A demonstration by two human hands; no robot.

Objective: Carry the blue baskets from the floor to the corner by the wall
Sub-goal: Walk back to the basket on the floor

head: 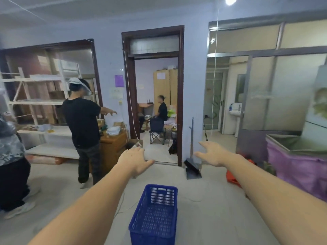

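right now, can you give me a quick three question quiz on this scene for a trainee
1. True or false: the left hand is gripping the blue slotted plastic basket.
2. Multiple choice: what leans on the wall just right of the dark-framed doorway? A) a ladder B) a long-handled dustpan C) a bicycle
3. Fill in: the basket stands on the ____, between the two outstretched forearms.

Key:
1. False. Both the left hand and the right hand are held out in the air with fingers spread, holding nothing.
2. B
3. floor
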